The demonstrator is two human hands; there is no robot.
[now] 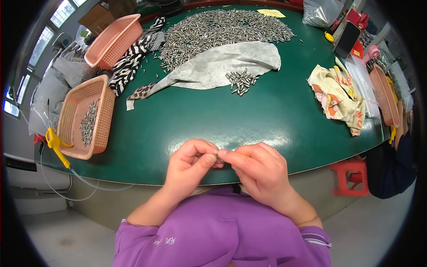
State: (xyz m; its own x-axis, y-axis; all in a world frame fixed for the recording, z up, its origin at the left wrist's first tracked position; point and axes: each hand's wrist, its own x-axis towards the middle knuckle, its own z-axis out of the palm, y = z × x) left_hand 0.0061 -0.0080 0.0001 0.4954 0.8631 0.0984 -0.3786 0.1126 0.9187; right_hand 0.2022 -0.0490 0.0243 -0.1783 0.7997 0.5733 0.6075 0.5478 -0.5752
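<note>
small metal pin (pixel 218 156), pinched between left hand (pixel 192 162), right hand (pixel 258 168)

- Bright, even daylight; windows (pixel 42 42) at upper left blown out to near white.
- Broad soft glare patch on the green table (pixel 249 115) just above the hands, which cast only faint shadows.
- Strong fisheye: table edge bows, black vignette fills all corners.
- Centre sharp; the heap of metal pins (pixel 222 29) stays crisp, while rim objects smear and stretch.
</note>
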